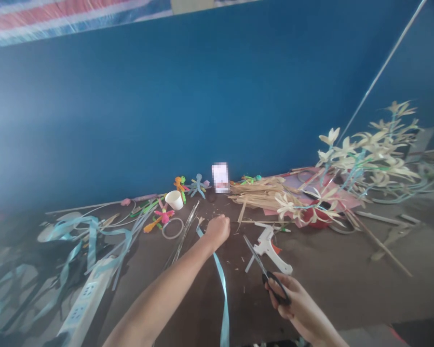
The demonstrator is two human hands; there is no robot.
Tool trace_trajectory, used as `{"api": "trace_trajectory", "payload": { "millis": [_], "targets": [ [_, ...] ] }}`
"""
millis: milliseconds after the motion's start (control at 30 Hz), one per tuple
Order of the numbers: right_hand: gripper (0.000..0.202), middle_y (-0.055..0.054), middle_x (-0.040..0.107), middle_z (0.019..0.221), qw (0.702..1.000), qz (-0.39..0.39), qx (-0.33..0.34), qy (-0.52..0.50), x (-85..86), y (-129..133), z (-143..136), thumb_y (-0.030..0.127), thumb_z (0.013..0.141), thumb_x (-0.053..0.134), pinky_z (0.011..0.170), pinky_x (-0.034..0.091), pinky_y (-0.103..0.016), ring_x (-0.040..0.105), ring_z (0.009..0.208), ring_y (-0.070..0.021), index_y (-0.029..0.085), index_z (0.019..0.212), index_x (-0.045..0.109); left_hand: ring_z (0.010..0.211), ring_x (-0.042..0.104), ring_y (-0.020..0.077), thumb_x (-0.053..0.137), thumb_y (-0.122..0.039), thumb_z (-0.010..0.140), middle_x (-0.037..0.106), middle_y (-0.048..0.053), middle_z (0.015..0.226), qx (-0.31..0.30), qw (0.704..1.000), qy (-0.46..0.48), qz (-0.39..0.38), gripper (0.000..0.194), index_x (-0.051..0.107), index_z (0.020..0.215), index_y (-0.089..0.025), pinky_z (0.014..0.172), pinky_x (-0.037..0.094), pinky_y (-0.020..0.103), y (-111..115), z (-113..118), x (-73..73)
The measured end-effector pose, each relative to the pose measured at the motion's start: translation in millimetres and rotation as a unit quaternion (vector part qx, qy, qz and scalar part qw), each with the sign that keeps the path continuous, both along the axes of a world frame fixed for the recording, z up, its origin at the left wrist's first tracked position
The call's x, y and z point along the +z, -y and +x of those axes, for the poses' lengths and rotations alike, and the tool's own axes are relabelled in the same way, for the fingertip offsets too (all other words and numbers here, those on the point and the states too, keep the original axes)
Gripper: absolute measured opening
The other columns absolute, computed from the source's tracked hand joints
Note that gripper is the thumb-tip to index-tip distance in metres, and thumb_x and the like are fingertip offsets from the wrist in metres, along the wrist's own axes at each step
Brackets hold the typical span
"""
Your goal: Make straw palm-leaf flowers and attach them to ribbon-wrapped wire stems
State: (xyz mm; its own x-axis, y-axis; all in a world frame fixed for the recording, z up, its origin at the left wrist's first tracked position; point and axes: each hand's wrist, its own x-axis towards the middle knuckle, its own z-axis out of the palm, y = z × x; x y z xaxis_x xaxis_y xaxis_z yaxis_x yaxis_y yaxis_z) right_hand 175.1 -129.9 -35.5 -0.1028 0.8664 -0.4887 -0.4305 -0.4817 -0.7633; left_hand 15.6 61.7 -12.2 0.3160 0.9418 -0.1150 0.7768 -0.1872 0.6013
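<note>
My right hand (289, 294) grips a pair of scissors (259, 260) by the black handles, the blades pointing up and away. My left hand (218, 232) is closed in a fist above the middle of the table; whatever its fingers hold is hidden. A light blue ribbon (222, 289) passes beneath my left wrist, its short end showing to the left and its long part trailing toward me. Between the hands and farther right lies a white glue gun (269, 248). Small scraps are scattered around my left fist.
A dark table (311, 274) meets a blue wall. Pale strips (262, 193) and white artificial flowers (358, 154) are at right. A paper cup (174, 200), tape ring (172, 228), colourful pipe-cleaner figures (198, 185), wires (184, 231) and a power strip (83, 299) are at left.
</note>
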Motion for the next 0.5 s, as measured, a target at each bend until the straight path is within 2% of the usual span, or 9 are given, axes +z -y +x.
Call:
{"api": "trace_trajectory", "payload": {
  "millis": [67,167,233,333,400,500],
  "targets": [
    [0.026,0.004,0.046,0.046,1.0,0.01,-0.009,0.007,-1.4,-2,0,0.039,0.072,0.056,0.034,0.01,-0.016,0.023,0.034,-0.0006,0.013,0.069,0.052,0.089,0.054,0.0202,0.048,-0.023,0.073,0.059,0.009,0.088,0.034,0.997,0.068,-0.011,0.013,0.059,0.073,-0.016,0.079,0.038,0.031,-2,-5,6.6],
    [0.025,0.003,0.049,0.05,0.999,0.03,-0.028,0.018,2.9,-9,-2,0.038,0.074,0.054,0.033,0.01,-0.016,0.021,0.034,0.0004,0.014,0.07,0.05,0.073,0.058,0.0145,0.041,-0.031,0.078,0.061,0.009,0.083,0.076,0.979,0.183,-0.055,0.024,0.058,0.083,-0.014,0.063,0.045,0.025,2,-10,15.0],
    [0.023,0.001,0.053,0.059,0.997,0.062,-0.04,0.029,10.8,-19,-7,0.036,0.073,0.055,0.033,0.014,-0.015,0.023,0.036,0.0003,0.014,0.073,0.05,0.063,0.058,0.0117,0.04,-0.033,0.078,0.062,0.009,0.077,0.089,0.959,0.252,-0.099,0.028,0.057,0.084,-0.012,0.056,0.046,0.023,11,-11,17.9],
    [0.024,-0.001,0.057,0.075,0.991,0.108,-0.067,0.042,24.3,-37,-20,0.033,0.068,0.061,0.034,0.024,-0.014,0.032,0.042,-0.0017,0.016,0.082,0.05,0.061,0.058,0.0098,0.046,-0.032,0.075,0.063,0.008,0.076,0.1,0.928,0.328,-0.148,0.025,0.057,0.082,-0.011,0.054,0.047,0.021,31,-9,21.0],
    [0.029,0.0,0.056,0.079,0.986,0.128,-0.103,0.033,30.2,-50,-30,0.032,0.065,0.064,0.036,0.03,-0.015,0.036,0.044,-0.0028,0.018,0.085,0.049,0.059,0.058,0.0086,0.052,-0.029,0.071,0.062,0.006,0.074,0.117,0.892,0.392,-0.189,0.019,0.057,0.078,-0.012,0.05,0.045,0.018,43,-8,23.9],
    [0.033,0.003,0.052,0.072,0.979,0.155,-0.132,-0.005,32.8,-65,-43,0.034,0.063,0.065,0.035,0.032,-0.016,0.037,0.043,-0.0035,0.019,0.085,0.046,0.054,0.056,0.0064,0.06,-0.022,0.063,0.062,0.002,0.072,0.155,0.798,0.519,-0.265,0.014,0.055,0.073,-0.014,0.045,0.042,0.015,57,-9,28.5]
  ]
}}
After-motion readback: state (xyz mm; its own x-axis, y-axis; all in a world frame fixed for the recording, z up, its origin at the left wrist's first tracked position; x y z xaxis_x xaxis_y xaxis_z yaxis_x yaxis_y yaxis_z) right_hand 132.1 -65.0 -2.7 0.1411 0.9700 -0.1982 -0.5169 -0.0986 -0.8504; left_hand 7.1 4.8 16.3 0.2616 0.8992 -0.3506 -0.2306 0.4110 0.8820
